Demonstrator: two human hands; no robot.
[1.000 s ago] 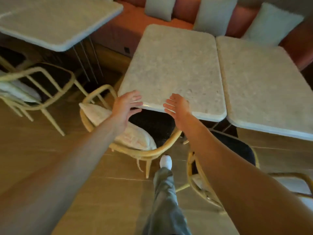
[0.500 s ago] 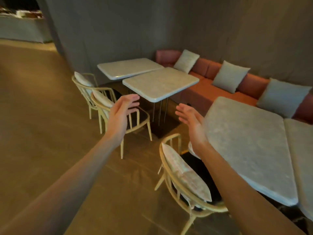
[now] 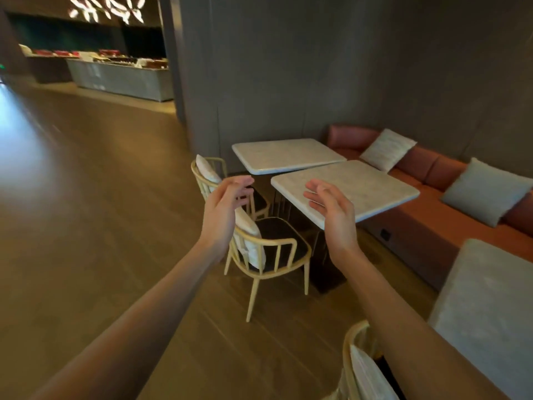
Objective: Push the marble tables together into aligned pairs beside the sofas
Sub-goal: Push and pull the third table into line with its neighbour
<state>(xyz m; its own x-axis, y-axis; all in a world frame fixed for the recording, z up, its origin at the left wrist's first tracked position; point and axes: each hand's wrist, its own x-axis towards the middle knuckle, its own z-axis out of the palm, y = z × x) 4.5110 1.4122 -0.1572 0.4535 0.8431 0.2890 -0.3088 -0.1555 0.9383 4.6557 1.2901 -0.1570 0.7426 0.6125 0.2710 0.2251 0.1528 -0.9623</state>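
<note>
L hand (image 3: 223,210) & R hand (image 3: 334,212) both up in the air, fingers loosely spread, holding nothing. Ahead – near table (image 3: 360,187) & far table (image 3: 284,154), corners close but askew, beside sofa (image 3: 450,203). Chair (image 3: 271,249) in front.

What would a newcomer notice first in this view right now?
Two bare arms reach forward, the left hand and right hand open and holding nothing. Beyond them stand two marble tables, angled to each other rather than flush, beside the terracotta sofa. A cane chair sits in front.
</note>
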